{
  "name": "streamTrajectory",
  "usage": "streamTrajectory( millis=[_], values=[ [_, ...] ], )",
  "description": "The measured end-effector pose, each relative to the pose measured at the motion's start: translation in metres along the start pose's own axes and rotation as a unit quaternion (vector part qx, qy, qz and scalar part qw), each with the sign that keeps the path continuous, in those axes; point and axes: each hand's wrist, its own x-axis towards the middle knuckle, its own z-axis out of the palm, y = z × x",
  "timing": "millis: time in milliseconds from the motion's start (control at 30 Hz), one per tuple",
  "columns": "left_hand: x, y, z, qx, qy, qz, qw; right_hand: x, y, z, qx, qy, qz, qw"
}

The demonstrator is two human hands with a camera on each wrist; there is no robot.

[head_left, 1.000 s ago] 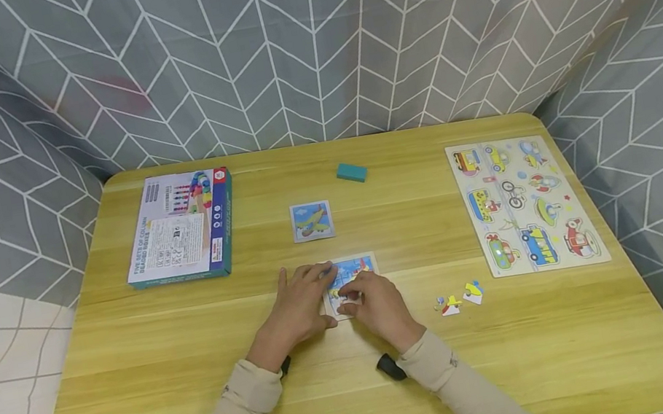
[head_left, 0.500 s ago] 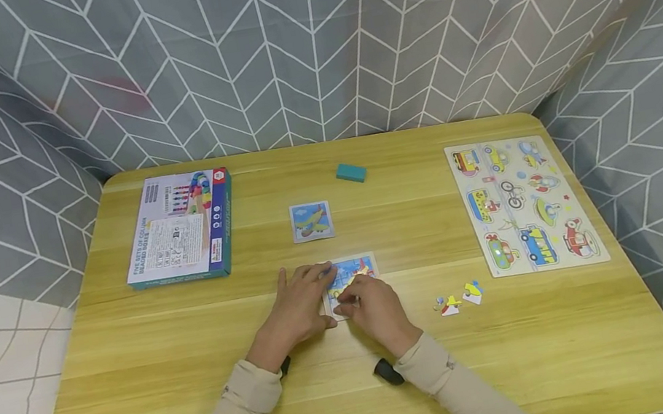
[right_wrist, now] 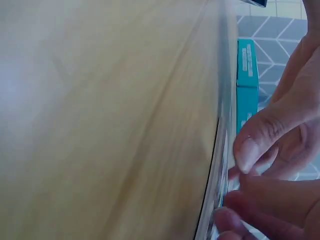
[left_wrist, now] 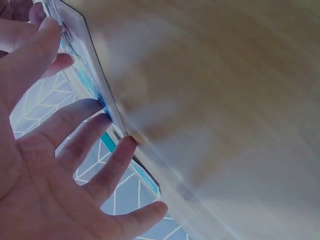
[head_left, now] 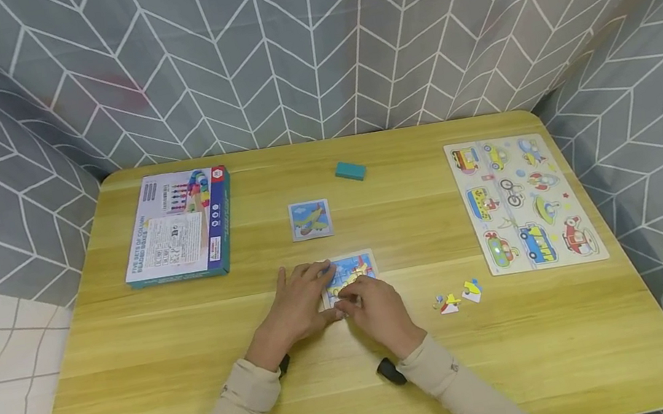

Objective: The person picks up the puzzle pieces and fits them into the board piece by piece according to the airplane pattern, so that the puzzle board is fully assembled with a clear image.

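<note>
A small jigsaw puzzle in a pale frame, with a blue, yellow and red picture, lies between both hands. My left hand rests along its left side, fingers spread and fairly straight on the edge; the thumb reaches the lower edge beside the right fingertips. The left wrist view has the left hand with its fingertips on the frame's rim. Over the puzzle's lower part my right hand has thumb and index finger curled together, pinching a puzzle piece mostly hidden by the fingers. The right hand appears low in the right wrist view.
Loose puzzle pieces lie right of the right hand. A picture card with a yellow airplane is beyond the puzzle, near a teal block. A boxed bead set sits at left, a vehicle puzzle board at right.
My right fingertips have shifted slightly left and down over the puzzle and drawn closer together. The left thumb has moved in to the lower edge; the other left fingers stay put.
</note>
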Motion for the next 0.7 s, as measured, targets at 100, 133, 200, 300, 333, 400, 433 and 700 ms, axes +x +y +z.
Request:
streamTrajectory(
  millis=[100,133,200,300,333,400,433,700],
  values=[
    [0.000,0.000,0.001,-0.004,0.008,-0.002,1.0000,-0.005,0.008,-0.009,0.023,0.020,0.021,0.9993],
    [0.000,0.000,0.001,-0.003,0.009,-0.003,0.9999,-0.007,0.012,-0.013,0.029,0.032,0.030,0.9986],
    [0.001,0.000,0.002,-0.004,0.010,-0.006,0.9999,-0.012,0.022,-0.023,0.040,0.054,0.052,0.9963],
    [0.001,0.000,0.003,-0.003,0.009,-0.007,0.9999,-0.022,0.039,-0.040,0.046,0.079,0.098,0.9910],
    [0.001,0.000,0.003,-0.002,0.008,-0.007,0.9999,-0.027,0.044,-0.045,0.046,0.082,0.112,0.9892],
    [0.001,0.000,0.003,-0.002,0.006,-0.008,0.9999,-0.034,0.053,-0.056,0.049,0.087,0.137,0.9855],
    [0.001,0.000,0.003,-0.002,0.006,-0.008,0.9999,-0.038,0.058,-0.061,0.048,0.089,0.149,0.9837],
    [0.001,0.001,0.002,0.000,0.003,-0.012,0.9999,-0.058,0.085,-0.097,0.041,0.080,0.237,0.9674]
  ],
)
